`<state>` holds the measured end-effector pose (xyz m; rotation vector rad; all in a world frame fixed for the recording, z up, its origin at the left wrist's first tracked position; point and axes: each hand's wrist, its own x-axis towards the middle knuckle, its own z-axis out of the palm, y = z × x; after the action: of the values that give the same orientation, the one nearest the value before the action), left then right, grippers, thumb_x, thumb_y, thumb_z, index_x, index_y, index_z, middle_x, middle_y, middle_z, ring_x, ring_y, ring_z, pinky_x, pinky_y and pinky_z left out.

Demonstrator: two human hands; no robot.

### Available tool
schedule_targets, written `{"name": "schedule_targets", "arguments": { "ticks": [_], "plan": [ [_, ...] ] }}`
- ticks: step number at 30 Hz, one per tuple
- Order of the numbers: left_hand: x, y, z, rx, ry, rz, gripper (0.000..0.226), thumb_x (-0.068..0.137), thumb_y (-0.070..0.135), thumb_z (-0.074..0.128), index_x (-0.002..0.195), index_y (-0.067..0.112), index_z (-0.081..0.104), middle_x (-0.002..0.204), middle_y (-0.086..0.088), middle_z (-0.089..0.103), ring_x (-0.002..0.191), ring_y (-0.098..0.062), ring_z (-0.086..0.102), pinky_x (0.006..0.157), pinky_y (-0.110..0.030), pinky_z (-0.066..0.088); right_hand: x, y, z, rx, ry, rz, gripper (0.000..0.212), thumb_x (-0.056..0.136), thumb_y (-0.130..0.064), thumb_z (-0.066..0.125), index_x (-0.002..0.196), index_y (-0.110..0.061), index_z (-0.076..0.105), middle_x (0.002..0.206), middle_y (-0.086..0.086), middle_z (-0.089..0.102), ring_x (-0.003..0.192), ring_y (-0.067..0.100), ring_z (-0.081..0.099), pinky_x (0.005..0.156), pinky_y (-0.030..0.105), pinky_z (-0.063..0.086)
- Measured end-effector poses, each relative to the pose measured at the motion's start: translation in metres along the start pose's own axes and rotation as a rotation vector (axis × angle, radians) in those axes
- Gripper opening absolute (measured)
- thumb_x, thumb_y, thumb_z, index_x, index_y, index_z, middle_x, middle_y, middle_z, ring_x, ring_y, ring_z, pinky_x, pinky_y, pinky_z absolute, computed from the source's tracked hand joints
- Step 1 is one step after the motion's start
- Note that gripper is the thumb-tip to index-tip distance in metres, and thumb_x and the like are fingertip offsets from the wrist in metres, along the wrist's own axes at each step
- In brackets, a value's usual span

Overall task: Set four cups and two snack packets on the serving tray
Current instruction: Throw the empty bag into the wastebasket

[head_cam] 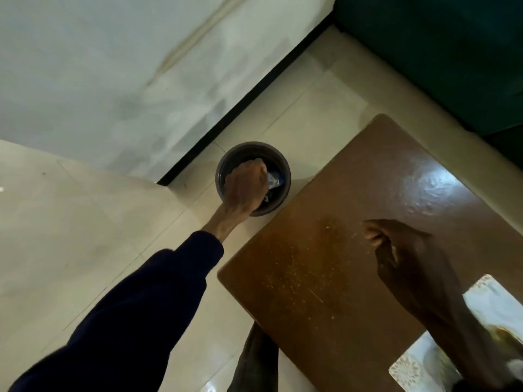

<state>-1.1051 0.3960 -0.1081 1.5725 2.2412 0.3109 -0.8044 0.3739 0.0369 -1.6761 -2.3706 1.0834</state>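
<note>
The left hand [245, 185] reached down into a round, dark grey bin [223, 165] standing on the pale tiled floor [85, 222], just beside the near-left corner of the glossy brown wooden tabletop [325, 273]. Its fingers were clenched; a crumpled clear-and-blue plastic wrapper [274, 179] lay right against them, though whether they were gripping it or letting it go could not be told. The right hand [402, 250] hovered low over the tabletop with its fingers loosely curled and nothing visibly held.

This looked like a side step, binning or fetching a wrapper, not loading. At the lower right, a pale, lace-patterned serving tray [407, 366] showed only partly behind the right forearm; no cups were in view, and whether a snack packet lay on it was unclear.

The next move probably called for lifting the left hand straight up past the bin's rim and clearing the tabletop's edge. The floor to the left was open, while a black skirting strip [243, 100] and the wall closed off the far side.
</note>
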Motion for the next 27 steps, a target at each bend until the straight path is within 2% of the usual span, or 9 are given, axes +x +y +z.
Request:
{"name": "schedule_targets", "arguments": {
  "ticks": [4,9,13,16,18,21,22,25,27],
  "plan": [
    [-0.047,0.049,-0.047,0.057,0.041,0.126,0.038,0.109,0.034,0.037,0.117,0.012,0.067,0.105,-0.007,0.075,0.090,-0.021,0.073,0.075,-0.040,0.063,-0.023,-0.017,-0.017,-0.174,0.030,-0.106,0.039,0.083,0.012,0.067,0.117,-0.007,0.071,0.108,0.011,0.076,0.086,0.024,0.076,0.072,0.020,0.052],
    [-0.108,0.103,-0.095,0.005,0.036,0.187,0.034,0.110,0.031,0.041,0.112,0.012,0.069,0.103,-0.007,0.076,0.091,-0.022,0.073,0.080,-0.042,0.063,-0.074,-0.007,-0.040,-0.182,0.039,-0.124,0.040,0.088,0.002,0.062,0.123,-0.014,0.069,0.120,0.005,0.074,0.099,0.024,0.074,0.084,0.037,0.061],
    [-0.173,0.151,-0.103,0.068,0.064,0.360,0.028,0.109,0.023,0.049,0.099,0.007,0.069,0.083,-0.010,0.072,0.068,-0.023,0.068,0.065,-0.038,0.061,-0.129,0.015,-0.059,-0.186,0.105,-0.095,0.038,0.088,0.000,0.062,0.121,-0.017,0.069,0.119,0.004,0.074,0.097,0.025,0.075,0.082,0.038,0.062],
    [-0.227,0.203,-0.096,0.040,0.052,0.445,0.023,0.102,0.014,0.062,0.081,0.006,0.064,0.060,-0.003,0.048,0.049,-0.015,0.045,0.047,-0.028,0.040,-0.175,0.042,-0.071,-0.180,0.115,-0.061,0.036,0.090,-0.003,0.060,0.122,-0.018,0.067,0.123,0.003,0.072,0.103,0.026,0.073,0.084,0.039,0.059],
    [-0.261,0.225,-0.075,0.086,-0.168,0.268,0.023,0.109,0.019,0.050,0.094,0.006,0.063,0.069,-0.006,0.047,0.059,-0.013,0.041,0.053,-0.026,0.040,-0.209,0.063,-0.079,-0.185,0.119,-0.026,0.035,0.093,-0.008,0.057,0.125,-0.018,0.066,0.127,0.003,0.070,0.108,0.027,0.070,0.087,0.042,0.059],
    [-0.311,0.246,-0.053,0.117,-0.425,0.046,0.032,0.112,0.022,0.042,0.128,0.000,0.059,0.125,-0.021,0.066,0.092,-0.018,0.060,0.083,-0.019,0.051,-0.253,0.091,-0.094,-0.189,0.127,0.035,0.034,0.095,-0.011,0.057,0.127,-0.018,0.066,0.128,0.001,0.070,0.112,0.025,0.069,0.092,0.039,0.055],
    [-0.325,0.267,-0.055,0.016,-0.376,0.088,0.032,0.111,0.021,0.043,0.126,0.000,0.062,0.127,-0.023,0.067,0.095,-0.019,0.064,0.083,-0.022,0.052,-0.266,0.099,-0.100,-0.188,0.122,0.052,0.035,0.095,-0.010,0.056,0.128,-0.019,0.065,0.129,0.001,0.069,0.114,0.024,0.068,0.094,0.038,0.054],
    [-0.344,0.341,-0.054,-0.074,-0.035,0.463,0.027,0.103,0.016,0.053,0.092,-0.001,0.071,0.083,-0.019,0.073,0.068,-0.032,0.070,0.063,-0.036,0.057,-0.303,0.121,-0.118,-0.181,0.109,0.098,0.038,0.095,-0.008,0.055,0.129,-0.022,0.064,0.132,-0.001,0.067,0.119,0.023,0.065,0.094,0.037,0.052],
    [-0.352,0.372,-0.049,-0.028,-0.082,0.510,0.026,0.106,0.022,0.050,0.102,0.007,0.071,0.091,-0.011,0.074,0.078,-0.031,0.071,0.071,-0.039,0.061,-0.326,0.134,-0.127,-0.179,0.120,0.125,0.040,0.094,-0.008,0.057,0.130,-0.022,0.063,0.134,0.000,0.066,0.120,0.026,0.063,0.093,0.037,0.052]
  ]
}}
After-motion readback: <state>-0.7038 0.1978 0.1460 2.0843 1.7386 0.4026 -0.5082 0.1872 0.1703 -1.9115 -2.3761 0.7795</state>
